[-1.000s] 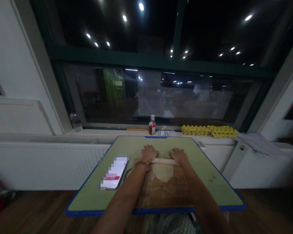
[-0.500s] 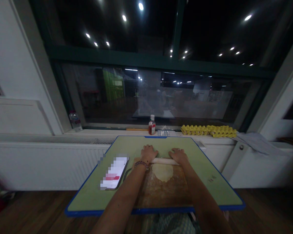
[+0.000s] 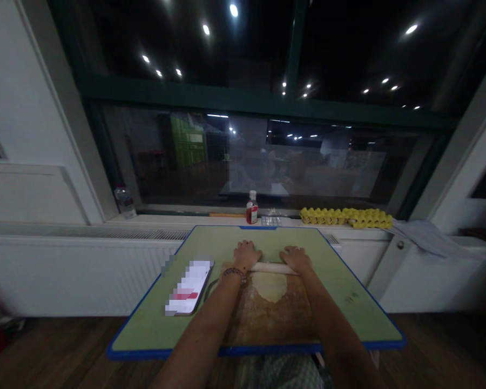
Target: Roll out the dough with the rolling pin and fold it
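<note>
Green and blue-rimmed, the worktop [image 3: 342, 275] carries a wooden board [image 3: 273, 327] at its near edge, flattened dough [image 3: 269, 286] lying toward the board's far edge. Along the dough's far side, the left hand [image 3: 247, 254] and right hand [image 3: 297, 260] rest over a rolling pin's [image 3: 271, 267] ends, each grip loosely open, fingers unwrapped, probably spaced to press evenly. A phone [image 3: 197, 281] lies nearer the left edge, presumably within sight yet off the board.

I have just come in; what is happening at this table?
A person has the left hand and the right hand on a pale rolling pin. It lies by the far edge of a flattened dough sheet on a wooden board. A phone lies left of the board.
</note>
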Demonstrator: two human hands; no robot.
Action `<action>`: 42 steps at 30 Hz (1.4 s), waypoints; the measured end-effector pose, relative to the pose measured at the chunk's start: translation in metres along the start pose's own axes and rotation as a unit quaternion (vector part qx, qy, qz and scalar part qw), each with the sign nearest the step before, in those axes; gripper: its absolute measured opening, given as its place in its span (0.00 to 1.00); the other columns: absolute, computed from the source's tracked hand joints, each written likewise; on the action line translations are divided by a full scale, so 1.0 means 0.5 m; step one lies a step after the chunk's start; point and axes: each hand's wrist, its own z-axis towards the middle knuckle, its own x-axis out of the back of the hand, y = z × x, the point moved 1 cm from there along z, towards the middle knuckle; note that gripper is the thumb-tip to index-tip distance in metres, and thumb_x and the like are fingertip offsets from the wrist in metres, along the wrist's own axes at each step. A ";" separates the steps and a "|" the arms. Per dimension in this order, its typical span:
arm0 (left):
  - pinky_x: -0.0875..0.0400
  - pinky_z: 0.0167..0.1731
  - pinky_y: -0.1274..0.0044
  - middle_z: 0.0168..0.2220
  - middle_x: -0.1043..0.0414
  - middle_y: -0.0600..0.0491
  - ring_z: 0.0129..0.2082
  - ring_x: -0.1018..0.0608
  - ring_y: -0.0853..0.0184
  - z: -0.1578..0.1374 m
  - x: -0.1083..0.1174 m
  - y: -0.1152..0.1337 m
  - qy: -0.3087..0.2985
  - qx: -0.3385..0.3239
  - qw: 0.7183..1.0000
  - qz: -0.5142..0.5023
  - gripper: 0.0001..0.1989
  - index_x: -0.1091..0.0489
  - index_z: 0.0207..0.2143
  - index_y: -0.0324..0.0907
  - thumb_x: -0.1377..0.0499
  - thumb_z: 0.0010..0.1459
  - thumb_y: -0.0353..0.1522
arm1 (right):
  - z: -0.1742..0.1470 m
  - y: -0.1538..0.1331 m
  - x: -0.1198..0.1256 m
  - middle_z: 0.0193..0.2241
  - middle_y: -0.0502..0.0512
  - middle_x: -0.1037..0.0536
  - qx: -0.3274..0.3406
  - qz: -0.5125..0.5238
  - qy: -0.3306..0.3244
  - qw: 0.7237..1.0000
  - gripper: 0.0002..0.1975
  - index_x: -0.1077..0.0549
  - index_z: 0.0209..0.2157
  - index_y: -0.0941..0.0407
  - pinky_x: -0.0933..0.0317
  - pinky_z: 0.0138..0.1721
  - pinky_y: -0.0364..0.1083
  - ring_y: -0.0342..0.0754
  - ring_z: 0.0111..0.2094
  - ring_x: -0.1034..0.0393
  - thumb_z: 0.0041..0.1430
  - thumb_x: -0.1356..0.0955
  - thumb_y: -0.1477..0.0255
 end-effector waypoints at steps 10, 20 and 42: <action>0.34 0.49 0.68 0.54 0.30 0.39 0.56 0.32 0.52 0.001 -0.005 -0.002 0.010 -0.007 1.000 -0.007 0.22 0.29 0.49 0.37 0.49 0.60 0.41 | 0.002 0.000 0.000 0.61 0.59 0.34 -0.008 0.012 -0.008 1.000 0.30 0.35 0.61 0.55 0.45 0.55 0.53 0.60 0.61 0.43 0.63 0.43 0.57; 0.34 0.48 0.68 0.55 0.31 0.38 0.56 0.32 0.52 -0.006 0.002 0.001 0.010 -0.007 1.000 -0.005 0.22 0.29 0.50 0.36 0.49 0.60 0.40 | -0.009 -0.003 0.003 0.60 0.59 0.33 -0.008 0.016 0.008 1.000 0.29 0.33 0.60 0.55 0.44 0.55 0.52 0.59 0.60 0.42 0.62 0.43 0.58; 0.37 0.52 0.66 0.58 0.34 0.39 0.59 0.35 0.52 -0.001 -0.005 0.000 -0.011 -0.007 1.000 0.013 0.24 0.31 0.52 0.38 0.50 0.60 0.43 | -0.008 -0.004 0.003 0.63 0.57 0.36 0.007 -0.002 -0.020 1.000 0.30 0.36 0.63 0.54 0.47 0.57 0.52 0.57 0.63 0.46 0.63 0.44 0.57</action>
